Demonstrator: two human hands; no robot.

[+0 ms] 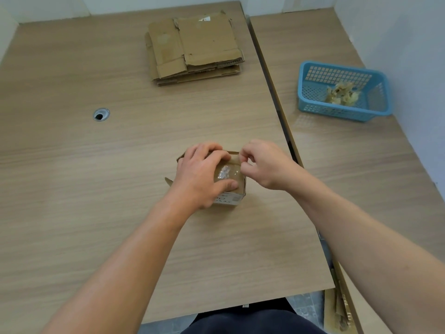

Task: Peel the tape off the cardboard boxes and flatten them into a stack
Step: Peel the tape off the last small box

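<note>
Left hand (199, 174) grips small box (231, 198), right hand (265, 165) seemingly pinches its tape (226, 174); blue basket (337, 68) holds tape scraps (343, 94).

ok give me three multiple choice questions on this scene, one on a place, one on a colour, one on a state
1. Where is the stack of flattened cardboard?
A) on the far side of the table
B) on the floor
C) on the person's lap

2. What colour is the basket holding the crumpled tape?
A) red
B) blue
C) white

3. What is the left hand doing?
A) lying flat on the tabletop
B) gripping the small box
C) hanging off the edge

Answers:
1 A, it lies beyond both hands, near the wall.
2 B, its mesh walls are blue.
3 B, its fingers and thumb curl round the box, while the right hand pinches at the box's tape.
</note>
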